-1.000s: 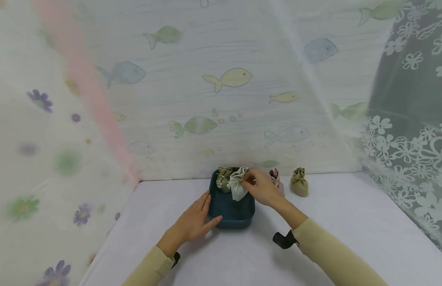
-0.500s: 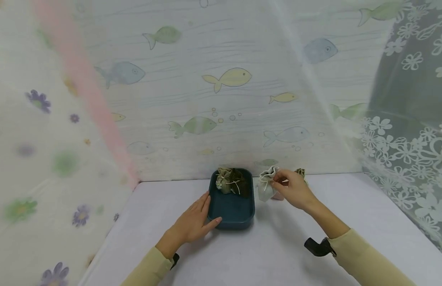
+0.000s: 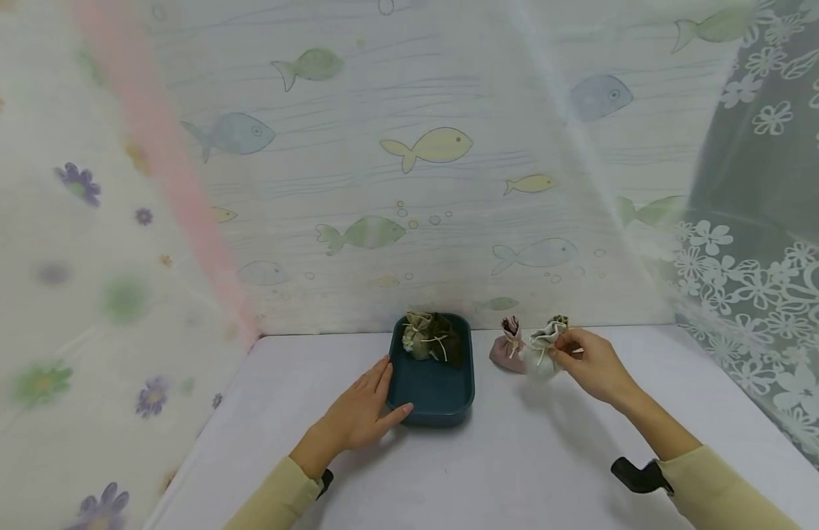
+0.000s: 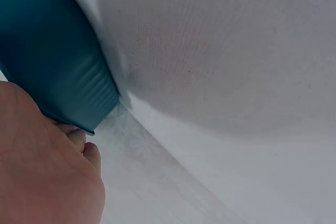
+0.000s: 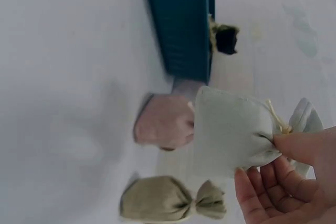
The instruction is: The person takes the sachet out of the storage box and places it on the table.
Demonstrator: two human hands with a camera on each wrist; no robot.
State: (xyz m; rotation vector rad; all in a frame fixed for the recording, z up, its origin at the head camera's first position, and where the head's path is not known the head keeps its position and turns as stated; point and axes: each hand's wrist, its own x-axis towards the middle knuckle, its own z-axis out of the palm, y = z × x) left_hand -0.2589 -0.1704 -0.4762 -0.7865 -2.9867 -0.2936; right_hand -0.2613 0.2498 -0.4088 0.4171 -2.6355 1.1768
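Observation:
My right hand (image 3: pixel 593 362) pinches a white drawstring pouch (image 3: pixel 542 355) by its gathered neck, above the table on the right. In the right wrist view the white pouch (image 5: pixel 231 127) hangs clear of a pink pouch (image 5: pixel 164 120) and an olive pouch (image 5: pixel 157 199). My left hand (image 3: pixel 353 412) rests with straight fingers against the left side of a dark teal bin (image 3: pixel 431 421). Inside the bin's far end lie a light olive pouch (image 3: pixel 417 342) and a dark brown pouch (image 3: pixel 451 342). The left wrist view shows the palm (image 4: pixel 47 166) beside the bin's ribbed wall.
A white cloth covers the table (image 3: pixel 443 478). Behind it hangs a fish-print curtain (image 3: pixel 409 243), close to the bin's far end. The pink pouch (image 3: pixel 505 353) stands right of the bin, and the olive pouch (image 3: pixel 559 322) is mostly hidden behind the white one.
My right hand has carried the white pouch rightward from over the bin, past the pink pouch, to in front of the olive pouch. The left hand stays on the bin.

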